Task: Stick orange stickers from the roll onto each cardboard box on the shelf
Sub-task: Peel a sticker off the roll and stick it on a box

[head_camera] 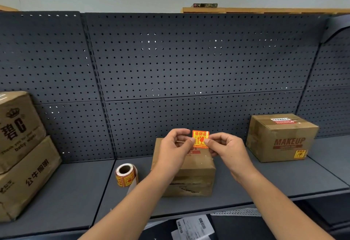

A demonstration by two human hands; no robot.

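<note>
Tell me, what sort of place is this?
Probably a stockroom or a shop's storage area: dark metal shelving with a perforated back panel, taped cartons such as the MAKEUP box, and a roll of orange stickers for labelling.

Orange sticker [200, 139], centre: red heading 易碎品 above arrow and goblet signs; the fine line beneath is too small to read.

Roll [126, 175]: the same orange-and-red print, not legible.

Right box [280, 141]: "MAKEUP" in dark red capitals on the front (the smaller line under it is blurred). A small sticker [300, 153] in orange sits at the front's lower right, and a white-and-red label [282, 121] on top is unreadable.

Upper left box [17, 126]: crown emblem, 碧C, and slanted English that includes "baby".

Lower left box [28, 179]: 公牛照明.

Papers [193, 226], bottom edge: barcodes; the text is too small to read.
</note>
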